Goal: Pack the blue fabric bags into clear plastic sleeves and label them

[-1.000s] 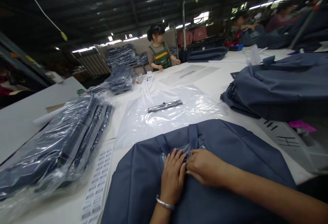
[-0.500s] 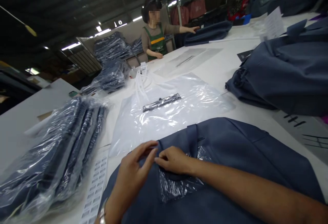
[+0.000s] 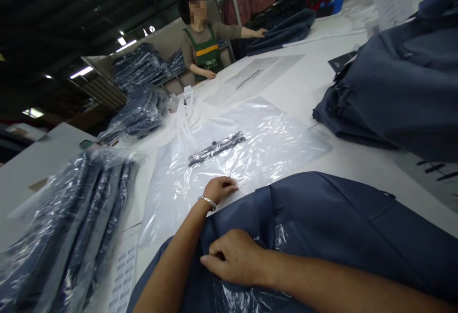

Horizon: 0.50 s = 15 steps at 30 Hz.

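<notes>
A dark blue garment (image 3: 322, 217) lies in front of me, with clear plastic (image 3: 236, 298) on it under my right arm. My right hand (image 3: 236, 255) rests on this garment with its fingers curled in; what it may hold is hidden. Past the garment's upper edge, my left hand (image 3: 220, 190) touches the stack of clear plastic bags (image 3: 272, 136), thumb and fingers pinched together at the near side. A bracelet (image 3: 207, 203) is on the left wrist. The bags carry a dark printed strip (image 3: 216, 148).
Bagged dark garments (image 3: 82, 227) lie at the left beside a label sheet (image 3: 122, 275). More bagged garments (image 3: 138, 112) are piled behind. A dark garment heap (image 3: 404, 88) is at the right. Across the table a person (image 3: 205, 50) touches folded garments (image 3: 286, 31).
My left hand has moved forward from the garment onto the plastic bags, and its fingers have closed. My right hand stays on the garment, slightly lower in view. The view has shifted a little.
</notes>
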### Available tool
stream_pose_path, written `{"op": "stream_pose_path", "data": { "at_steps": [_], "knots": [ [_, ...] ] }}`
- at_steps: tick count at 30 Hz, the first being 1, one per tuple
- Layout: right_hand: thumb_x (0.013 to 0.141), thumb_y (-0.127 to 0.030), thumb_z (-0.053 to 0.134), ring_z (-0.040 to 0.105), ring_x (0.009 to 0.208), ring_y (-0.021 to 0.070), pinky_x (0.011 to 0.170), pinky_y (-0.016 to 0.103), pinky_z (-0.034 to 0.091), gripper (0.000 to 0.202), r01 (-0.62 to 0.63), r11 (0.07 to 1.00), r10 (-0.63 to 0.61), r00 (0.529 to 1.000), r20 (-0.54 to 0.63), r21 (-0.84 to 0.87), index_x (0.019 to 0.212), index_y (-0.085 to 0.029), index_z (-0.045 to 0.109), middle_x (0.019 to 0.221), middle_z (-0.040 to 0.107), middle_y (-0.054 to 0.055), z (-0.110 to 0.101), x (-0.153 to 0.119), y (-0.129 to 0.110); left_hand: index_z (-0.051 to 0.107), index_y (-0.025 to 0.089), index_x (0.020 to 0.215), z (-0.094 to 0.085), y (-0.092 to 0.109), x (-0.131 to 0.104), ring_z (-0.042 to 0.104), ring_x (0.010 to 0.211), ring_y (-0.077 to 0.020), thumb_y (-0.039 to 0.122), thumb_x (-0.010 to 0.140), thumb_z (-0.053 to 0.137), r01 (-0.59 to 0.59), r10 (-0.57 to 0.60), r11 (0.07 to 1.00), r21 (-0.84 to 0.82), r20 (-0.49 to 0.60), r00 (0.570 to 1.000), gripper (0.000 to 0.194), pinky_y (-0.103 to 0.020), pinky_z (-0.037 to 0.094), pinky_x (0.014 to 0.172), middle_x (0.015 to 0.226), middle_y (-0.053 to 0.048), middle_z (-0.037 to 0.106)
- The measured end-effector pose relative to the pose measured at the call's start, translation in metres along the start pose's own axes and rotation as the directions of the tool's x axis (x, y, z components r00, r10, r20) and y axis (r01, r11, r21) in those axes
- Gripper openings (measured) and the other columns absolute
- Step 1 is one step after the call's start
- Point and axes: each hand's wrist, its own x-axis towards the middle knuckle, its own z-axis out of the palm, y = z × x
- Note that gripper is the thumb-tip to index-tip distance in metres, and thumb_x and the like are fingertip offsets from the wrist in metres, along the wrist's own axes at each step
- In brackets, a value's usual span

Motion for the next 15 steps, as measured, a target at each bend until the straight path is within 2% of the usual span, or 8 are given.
{"op": "stream_pose_path", "data": {
  "at_steps": [5,9,11,15],
  "knots": [
    [0.087,-0.047,0.053,0.049,0.056,0.0097,0.053,0.025,0.023,0.039,0.007,1.0,-0.007,1.0,0.002,0.023,0.062,-0.019,0.063,0.059,0.062,-0.002,-0.001,0.0,0.0,0.072,0.022,0.078,-0.006,-0.001,0.003,0.065,0.072,-0.0178,0.048,0.086,0.05,0.014,-0.015,0.998,-0.062,-0.008,1.0,0.035,-0.029,0.047,0.072,0.074,-0.001,0.073],
    [0.088,-0.047,0.053,0.053,0.058,0.0095,0.053,0.022,0.027,0.039,0.009,0.996,-0.009,1.0,-0.004,0.084,0.065,-0.019,0.066,0.062,0.064,-0.002,-0.001,0.0,0.0,0.07,0.02,0.085,-0.011,-0.001,0.004,0.067,0.076,-0.0181,0.051,0.089,0.043,0.029,-0.043,0.993,-0.118,-0.117,0.992,0.041,-0.029,0.049,0.075,0.081,-0.004,0.074],
    [0.089,-0.046,0.052,0.054,0.057,0.0094,0.053,0.022,0.029,0.039,0.007,0.994,-0.006,1.0,-0.003,0.106,0.065,-0.018,0.067,0.062,0.065,-0.002,-0.002,0.001,0.0,0.07,0.02,0.087,-0.015,0.0,0.002,0.067,0.078,-0.0191,0.053,0.087,0.045,0.028,-0.05,0.99,-0.14,-0.157,0.986,0.042,-0.03,0.05,0.076,0.082,-0.005,0.074],
    [0.089,-0.045,0.054,0.055,0.057,0.0098,0.053,0.021,0.031,0.038,-0.004,0.993,0.002,1.0,0.01,0.119,0.065,-0.019,0.067,0.061,0.065,-0.003,-0.002,0.001,0.0,0.073,0.021,0.081,-0.018,0.006,-0.005,0.067,0.076,-0.0202,0.049,0.078,0.061,0.016,-0.038,0.985,-0.173,-0.126,0.991,0.031,-0.032,0.05,0.075,0.079,-0.004,0.075]
  ]
}}
